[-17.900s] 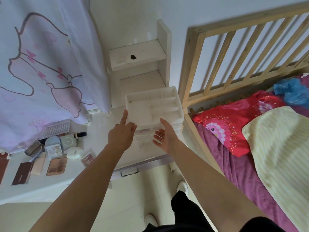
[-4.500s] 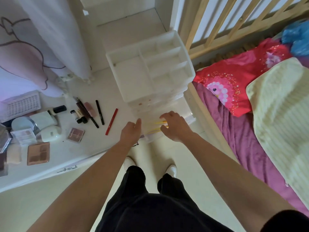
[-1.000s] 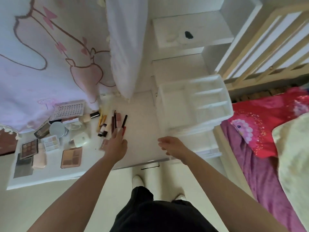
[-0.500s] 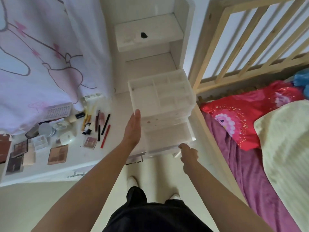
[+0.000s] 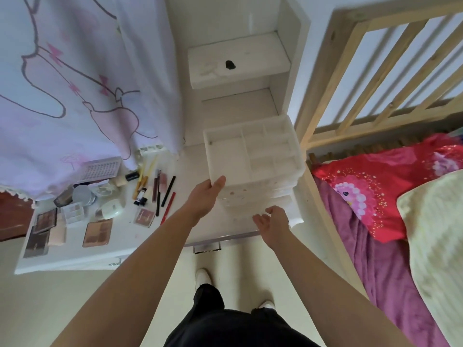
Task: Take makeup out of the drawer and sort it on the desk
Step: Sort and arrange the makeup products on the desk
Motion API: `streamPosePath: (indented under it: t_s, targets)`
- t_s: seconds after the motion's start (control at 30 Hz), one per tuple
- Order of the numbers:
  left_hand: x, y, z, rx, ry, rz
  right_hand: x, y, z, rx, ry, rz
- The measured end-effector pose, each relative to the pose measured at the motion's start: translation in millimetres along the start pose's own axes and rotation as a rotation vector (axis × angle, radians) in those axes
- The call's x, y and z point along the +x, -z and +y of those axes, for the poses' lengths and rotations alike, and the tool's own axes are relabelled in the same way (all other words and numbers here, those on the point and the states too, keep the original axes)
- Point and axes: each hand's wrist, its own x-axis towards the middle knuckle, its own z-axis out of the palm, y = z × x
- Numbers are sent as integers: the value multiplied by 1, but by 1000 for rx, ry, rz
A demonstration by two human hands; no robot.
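White plastic, faintly see-through, makes up the drawer organizer [image 5: 253, 161] that stands at the right end of the white desk [image 5: 75, 256], tight against the wooden bed frame [image 5: 323, 96]. Its top tray is split into several bare compartments, and its lowest drawer [image 5: 292, 216] sticks out toward the person. The left hand [image 5: 204, 196] lies flat against the organizer's front left corner, fingers straight, steadying rather than gripping. The right hand [image 5: 273, 225] hangs loosely spread at the front of the pulled-out drawer, palm turned up, with nothing in it. The makeup lies well to the left on the desk: a row of pencils and slim tubes, among them a red pencil [image 5: 168, 207] and a black pencil [image 5: 168, 187], then a small blush compact [image 5: 144, 217], a white oval case [image 5: 112, 209], and eyeshadow palettes [image 5: 97, 232] nearer the desk's front edge. A pink cartoon-printed curtain [image 5: 75, 83] hangs over the back of that pile. On the bed sit a red pillow [image 5: 375, 194] and a yellow striped blanket [image 5: 436, 241].
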Motion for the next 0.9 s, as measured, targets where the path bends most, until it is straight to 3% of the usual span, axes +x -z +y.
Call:
streamPosePath:
  t_s: [0.1,0.2,0.4,0.7,0.8,0.9]
  targets:
    - [2,3,1,-6,2,-15,13,-32,-12,-160,56,-12]
    - [4,7,-1,-8,2,-35,16,-43,-11,-171,52,34]
    - [-2,10,-1,76,-30,-35,-5,-24,-8,-168,17,-82]
    - [-37,47,-52,533,-90,170,-9,-31,19,-507,-19,-145]
    - [-55,77,-88,680,-1,215,-8,-46,49,-633,-56,-181]
    - [-59,118,-126,659,127,236,-10,-70,77,-671,-64,-215]
